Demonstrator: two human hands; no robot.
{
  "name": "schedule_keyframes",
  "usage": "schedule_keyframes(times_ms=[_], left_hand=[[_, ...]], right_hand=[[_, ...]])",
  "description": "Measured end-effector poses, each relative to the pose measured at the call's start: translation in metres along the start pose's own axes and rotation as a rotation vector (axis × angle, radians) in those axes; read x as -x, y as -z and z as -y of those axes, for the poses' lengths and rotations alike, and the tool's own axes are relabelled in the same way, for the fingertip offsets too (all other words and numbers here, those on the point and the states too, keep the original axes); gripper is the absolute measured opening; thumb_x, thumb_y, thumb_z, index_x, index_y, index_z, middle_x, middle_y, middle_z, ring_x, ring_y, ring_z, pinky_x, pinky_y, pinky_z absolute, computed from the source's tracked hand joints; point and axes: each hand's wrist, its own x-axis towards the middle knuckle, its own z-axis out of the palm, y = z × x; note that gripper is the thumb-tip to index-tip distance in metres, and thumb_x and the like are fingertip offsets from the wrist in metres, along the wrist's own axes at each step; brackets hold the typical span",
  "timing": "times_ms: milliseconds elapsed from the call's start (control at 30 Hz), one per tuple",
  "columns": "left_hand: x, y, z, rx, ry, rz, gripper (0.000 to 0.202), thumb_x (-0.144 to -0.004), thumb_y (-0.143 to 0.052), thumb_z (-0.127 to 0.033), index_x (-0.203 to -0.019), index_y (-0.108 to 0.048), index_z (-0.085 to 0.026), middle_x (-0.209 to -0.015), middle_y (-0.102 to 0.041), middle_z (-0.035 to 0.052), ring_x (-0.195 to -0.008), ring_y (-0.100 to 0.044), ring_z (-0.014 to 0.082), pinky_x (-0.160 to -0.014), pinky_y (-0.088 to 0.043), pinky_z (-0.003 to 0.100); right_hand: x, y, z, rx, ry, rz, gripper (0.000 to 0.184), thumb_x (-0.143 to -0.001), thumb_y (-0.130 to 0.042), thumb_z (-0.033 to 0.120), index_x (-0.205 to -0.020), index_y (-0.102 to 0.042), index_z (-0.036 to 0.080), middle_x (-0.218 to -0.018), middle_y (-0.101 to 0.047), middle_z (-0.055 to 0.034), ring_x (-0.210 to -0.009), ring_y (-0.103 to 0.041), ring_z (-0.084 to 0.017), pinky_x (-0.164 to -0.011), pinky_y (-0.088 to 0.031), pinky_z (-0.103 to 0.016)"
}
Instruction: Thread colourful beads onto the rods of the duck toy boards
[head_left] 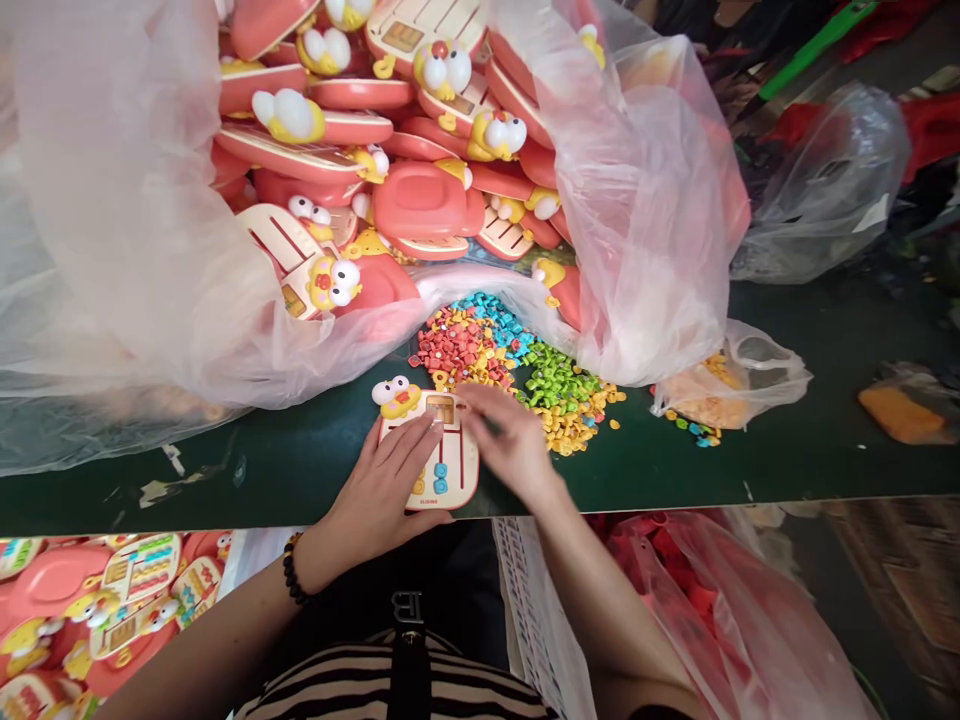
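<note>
I have the left hand (379, 490) with its grip spread flat on a cream sliding-puzzle board (442, 462) topped by a yellow duck head, which lies at the near edge of the green desk (255, 470). The right hand (504, 440) covers its upper corner, grip blurred, so I cannot tell if it pinches anything, just beside heaped coloured plastic pieces (559, 395)

The left hand (382, 490) lies palm down and outstretched, while the right hand (506, 442), slightly blurred, curves downward just beside it, the 2 angled inward and not quite touching.
</note>
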Motion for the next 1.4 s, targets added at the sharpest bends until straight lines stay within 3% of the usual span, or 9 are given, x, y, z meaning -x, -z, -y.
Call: schedule_keyframes(times_ms=[67,233,367,600,700,833,1000,1200,1400], left_hand=[[0.000,0.001,0.000,-0.011,-0.004,0.029,0.082,-0.083,-0.060,-0.056,-0.147,-0.031,-0.013,-0.150,-0.039,0.0154,-0.138,-0.034,0.0296,-0.117,-0.017,0.050],[-0.002,0.004,0.000,0.020,0.019,0.051,0.073,-0.083,-0.059,-0.059,-0.141,-0.042,-0.018,-0.150,-0.041,0.0105,-0.135,-0.036,0.0292,-0.116,-0.018,0.050],[-0.001,0.005,0.001,0.036,0.015,0.043,0.069,-0.083,-0.058,-0.059,-0.139,-0.045,-0.021,-0.150,-0.040,0.0092,-0.135,-0.036,0.0286,-0.116,-0.018,0.050],[-0.002,0.004,0.001,0.027,0.022,0.064,0.069,-0.081,-0.061,-0.058,-0.139,-0.046,-0.021,-0.149,-0.041,0.0103,-0.135,-0.036,0.0301,-0.115,-0.021,0.052],[-0.002,0.003,0.001,0.028,0.023,0.065,0.071,-0.081,-0.062,-0.055,-0.140,-0.044,-0.021,-0.148,-0.043,0.0118,-0.135,-0.036,0.0311,-0.114,-0.021,0.053],[-0.002,0.003,0.000,0.033,0.028,0.062,0.069,-0.081,-0.062,-0.055,-0.139,-0.046,-0.021,-0.146,-0.045,0.0121,-0.134,-0.037,0.0312,-0.114,-0.021,0.054],[-0.003,0.004,-0.001,0.036,0.026,0.047,0.073,-0.081,-0.061,-0.057,-0.140,-0.042,-0.018,-0.146,-0.044,0.0129,-0.134,-0.038,0.0292,-0.116,-0.020,0.051],[-0.003,0.003,-0.001,0.049,0.046,0.039,0.083,-0.082,-0.059,-0.057,-0.147,-0.029,-0.015,-0.147,-0.043,0.0166,-0.135,-0.039,0.0296,-0.116,-0.019,0.050],[-0.002,0.000,-0.001,0.004,0.031,0.001,0.090,-0.082,-0.060,-0.057,-0.149,-0.022,-0.011,-0.146,-0.044,0.0176,-0.135,-0.040,0.0293,-0.115,-0.023,0.048]], right_hand=[[-0.023,0.017,-0.023,0.193,-0.096,-0.136,0.025,-0.093,-0.048,0.021,-0.103,-0.071,0.022,-0.104,-0.070,-0.0080,-0.101,-0.064,-0.023,-0.091,-0.052,-0.041],[-0.049,0.036,-0.066,0.550,-0.260,0.142,0.025,-0.078,-0.056,0.008,-0.095,-0.071,0.019,-0.093,-0.068,-0.0096,-0.088,-0.063,-0.026,-0.079,-0.051,-0.038],[-0.033,0.033,-0.070,0.624,-0.249,0.101,0.020,-0.081,-0.054,0.013,-0.096,-0.067,0.017,-0.089,-0.067,-0.0099,-0.083,-0.061,-0.026,-0.074,-0.048,-0.036],[0.001,0.030,-0.034,0.349,-0.154,-0.230,0.021,-0.092,-0.053,0.031,-0.103,-0.066,0.020,-0.097,-0.070,-0.0098,-0.090,-0.064,-0.025,-0.082,-0.052,-0.040],[0.011,0.007,-0.011,0.154,-0.098,-0.149,0.019,-0.093,-0.054,0.032,-0.102,-0.069,0.024,-0.095,-0.072,-0.0061,-0.090,-0.065,-0.022,-0.081,-0.054,-0.038],[0.018,-0.019,0.001,0.212,-0.026,-0.085,0.024,-0.094,-0.051,0.023,-0.109,-0.070,0.024,-0.107,-0.072,-0.0068,-0.099,-0.064,-0.023,-0.089,-0.052,-0.042],[0.035,-0.019,0.013,0.253,-0.018,-0.080,0.029,-0.093,-0.053,0.020,-0.117,-0.067,0.022,-0.116,-0.070,-0.0070,-0.107,-0.062,-0.025,-0.095,-0.051,-0.045],[0.062,-0.026,0.031,0.194,-0.068,0.003,0.047,-0.095,-0.046,0.021,-0.141,-0.046,0.023,-0.139,-0.055,-0.0094,-0.134,-0.043,-0.027,-0.102,-0.045,-0.048],[0.055,-0.024,0.030,0.042,0.017,0.090,0.038,-0.091,-0.045,0.013,-0.120,-0.065,0.028,-0.124,-0.067,-0.0054,-0.132,-0.047,-0.025,-0.102,-0.041,-0.050]])
